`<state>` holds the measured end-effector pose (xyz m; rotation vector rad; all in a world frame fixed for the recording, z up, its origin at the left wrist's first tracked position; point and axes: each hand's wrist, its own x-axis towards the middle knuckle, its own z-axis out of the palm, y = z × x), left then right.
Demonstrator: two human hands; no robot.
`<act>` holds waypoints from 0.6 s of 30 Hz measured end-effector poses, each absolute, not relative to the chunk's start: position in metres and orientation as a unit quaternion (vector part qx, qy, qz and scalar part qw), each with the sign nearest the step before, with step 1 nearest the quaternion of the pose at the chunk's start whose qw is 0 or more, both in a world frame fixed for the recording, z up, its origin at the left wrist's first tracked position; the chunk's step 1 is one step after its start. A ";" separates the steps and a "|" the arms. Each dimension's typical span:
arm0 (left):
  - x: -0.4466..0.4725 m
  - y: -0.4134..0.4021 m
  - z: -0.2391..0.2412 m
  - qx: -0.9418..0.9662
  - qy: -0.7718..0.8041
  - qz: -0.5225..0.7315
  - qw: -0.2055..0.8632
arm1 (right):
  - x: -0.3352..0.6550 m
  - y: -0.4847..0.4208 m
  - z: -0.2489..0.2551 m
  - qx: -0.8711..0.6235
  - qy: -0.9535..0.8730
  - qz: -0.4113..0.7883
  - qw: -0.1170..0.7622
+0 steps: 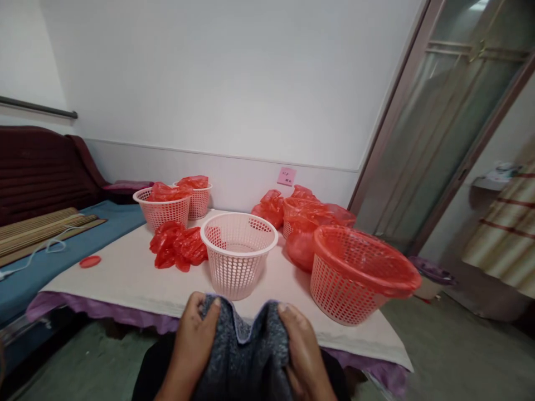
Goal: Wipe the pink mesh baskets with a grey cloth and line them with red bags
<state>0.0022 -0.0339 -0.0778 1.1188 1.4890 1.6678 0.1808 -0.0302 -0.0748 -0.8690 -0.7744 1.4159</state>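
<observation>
Grey cloth (244, 365) before pale table (134, 284), white wall (229, 78)

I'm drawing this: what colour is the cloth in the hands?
The cloth is speckled grey with a pale purple edge, best seen in the head view.

Pink note (286, 176) on wall (225, 83); dk red sofa (37, 167) far L

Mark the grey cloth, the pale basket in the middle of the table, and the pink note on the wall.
Grey cloth (246, 370): head view, on the fabric below its dipping edge.
Pale basket (237, 274): head view, on its front wall.
Pink note (286, 176): head view, on its face.
</observation>
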 end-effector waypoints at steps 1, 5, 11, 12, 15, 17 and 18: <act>0.014 -0.036 -0.083 0.432 0.565 0.626 0.319 | 0.170 -0.032 -0.081 -0.366 -0.331 0.625 0.604; 0.047 -0.049 -0.105 0.492 0.555 0.561 0.367 | 0.153 -0.034 -0.106 -0.352 -0.359 0.636 0.585; 0.058 -0.056 -0.127 0.546 0.504 0.570 0.351 | 0.169 -0.030 -0.134 -0.405 -0.423 0.588 0.558; 0.058 -0.055 -0.129 0.538 0.512 0.573 0.346 | 0.169 -0.030 -0.137 -0.411 -0.432 0.574 0.561; 0.059 -0.054 -0.136 0.530 0.533 0.567 0.336 | 0.165 -0.031 -0.143 -0.410 -0.441 0.556 0.573; 0.058 -0.053 -0.143 0.546 0.539 0.556 0.319 | 0.163 -0.032 -0.144 -0.405 -0.431 0.560 0.580; 0.057 -0.053 -0.148 0.560 0.538 0.551 0.305 | 0.162 -0.033 -0.143 -0.403 -0.424 0.566 0.581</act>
